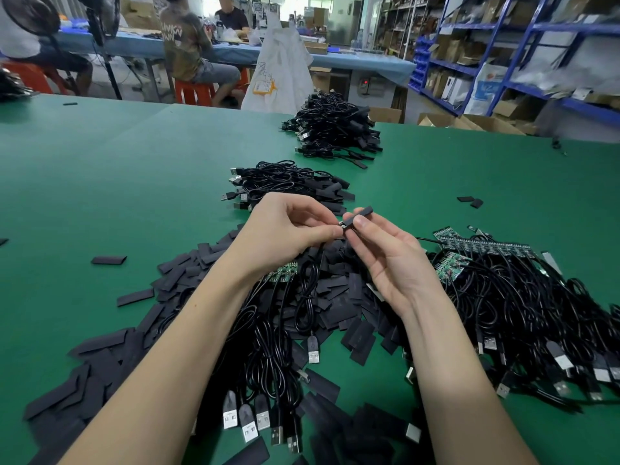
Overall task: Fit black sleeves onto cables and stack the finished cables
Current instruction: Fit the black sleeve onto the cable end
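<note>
Overhead, a green bench (100,182) carries the whole job, its cover spread with black parts from near edge to far edge. Largest is the tangle of unsleeved cables (523,307) toward the near right corner, green circuit boards (483,245) showing at its far side and USB plugs trailing toward the near edge. Loose black sleeves (345,307) lie flat in a wide scatter across the near middle and near left corner. Two stacks of finished cables (292,186) sit beyond the hands, the farther stack (335,129) close to the far edge.

Above the sleeve scatter, the left hand (285,229) pinches a cable's small board end between thumb and fingers, the cord hanging down below it. The right hand (392,260) pinches one black sleeve (360,213) by its near end, thumb and forefinger closed on it, the other fingers loosely curled. Sleeve mouth and board end meet at the fingertips; whether the board has entered cannot be told.

Done well, the step probably calls for squeezing the flat sleeve by its edges so its mouth opens, keeping the board in line with it, then sliding the sleeve fully over.

No bins or trays hold the parts; everything lies loose on the bench.
</note>
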`<act>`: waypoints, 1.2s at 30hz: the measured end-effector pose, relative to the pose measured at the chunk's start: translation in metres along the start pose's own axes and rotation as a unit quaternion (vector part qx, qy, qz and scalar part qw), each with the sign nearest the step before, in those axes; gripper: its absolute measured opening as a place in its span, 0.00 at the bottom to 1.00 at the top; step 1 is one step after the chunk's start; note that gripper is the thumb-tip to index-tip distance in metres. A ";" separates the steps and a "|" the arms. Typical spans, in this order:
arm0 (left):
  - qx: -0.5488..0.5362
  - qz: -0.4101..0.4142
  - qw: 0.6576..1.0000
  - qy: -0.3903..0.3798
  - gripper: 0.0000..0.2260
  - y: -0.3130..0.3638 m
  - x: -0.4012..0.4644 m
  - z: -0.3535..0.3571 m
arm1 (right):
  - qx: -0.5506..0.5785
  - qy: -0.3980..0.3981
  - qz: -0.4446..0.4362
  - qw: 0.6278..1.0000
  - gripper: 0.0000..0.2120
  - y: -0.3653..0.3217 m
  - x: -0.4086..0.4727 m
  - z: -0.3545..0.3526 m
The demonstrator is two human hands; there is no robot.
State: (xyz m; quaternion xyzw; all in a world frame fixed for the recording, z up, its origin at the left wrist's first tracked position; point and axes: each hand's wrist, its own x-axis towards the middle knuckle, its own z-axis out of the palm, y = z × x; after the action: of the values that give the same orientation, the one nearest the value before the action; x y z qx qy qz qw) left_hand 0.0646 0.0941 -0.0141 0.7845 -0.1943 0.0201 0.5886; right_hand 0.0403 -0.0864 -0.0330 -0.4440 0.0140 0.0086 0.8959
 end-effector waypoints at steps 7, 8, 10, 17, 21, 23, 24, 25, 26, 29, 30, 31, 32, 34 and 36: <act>-0.004 0.005 1.000 0.011 0.05 0.003 -0.001 0.001 | 0.007 0.001 -0.003 1.000 0.09 0.000 0.001 0.000; -0.006 0.005 1.000 0.014 0.05 0.003 -0.001 0.000 | 0.008 -0.005 0.001 1.000 0.09 0.000 0.000 0.000; -0.012 0.007 1.000 0.016 0.06 0.003 -0.001 0.000 | 0.006 -0.014 0.010 1.000 0.11 -0.001 -0.001 0.000; -0.025 0.019 0.999 0.005 0.06 0.005 -0.002 0.001 | -0.002 -0.015 0.010 1.000 0.05 0.000 -0.002 0.003; -0.016 0.025 1.000 0.001 0.05 0.007 -0.002 0.002 | 0.015 -0.009 0.010 1.000 0.05 0.001 -0.003 0.004; -0.011 0.025 1.000 0.002 0.05 0.008 -0.003 0.001 | 0.016 -0.008 0.012 1.000 0.05 0.002 -0.003 0.004; -0.006 0.024 1.000 0.003 0.05 0.008 -0.003 0.001 | 0.011 -0.008 0.013 1.000 0.05 0.002 -0.004 0.005; -0.001 0.023 1.000 0.005 0.04 0.008 -0.003 0.001 | 0.004 -0.008 0.014 1.000 0.06 0.002 -0.004 0.005; 0.003 0.021 1.000 0.005 0.04 0.008 -0.004 0.000 | -0.002 -0.008 0.015 1.000 0.06 0.003 -0.004 0.005; 0.008 0.020 1.000 0.010 0.04 0.007 -0.004 0.001 | -0.005 -0.006 0.018 1.000 0.08 0.003 -0.004 0.004; 0.009 0.020 1.000 0.010 0.04 0.007 -0.004 0.001 | -0.005 -0.007 0.019 1.000 0.09 0.003 -0.004 0.003; 0.005 0.020 1.000 0.009 0.04 0.007 -0.004 0.002 | -0.006 -0.010 0.020 1.000 0.09 0.003 -0.003 0.003; -0.001 0.020 1.000 0.007 0.04 0.007 -0.004 0.002 | -0.010 -0.014 0.021 1.000 0.08 0.003 -0.004 0.003; -0.011 0.021 1.000 0.006 0.04 0.007 -0.004 0.002 | -0.017 -0.025 0.023 0.999 0.07 0.002 -0.004 0.004; -0.017 0.022 1.000 0.009 0.05 0.007 -0.004 0.002 | -0.023 -0.032 0.024 0.999 0.06 0.002 -0.004 0.004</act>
State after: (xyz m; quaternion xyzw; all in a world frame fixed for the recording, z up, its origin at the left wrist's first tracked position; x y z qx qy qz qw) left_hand 0.0582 0.0915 -0.0090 0.7697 -0.2067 0.0365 0.6029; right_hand 0.0366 -0.0820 -0.0315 -0.4634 -0.0040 0.0443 0.8850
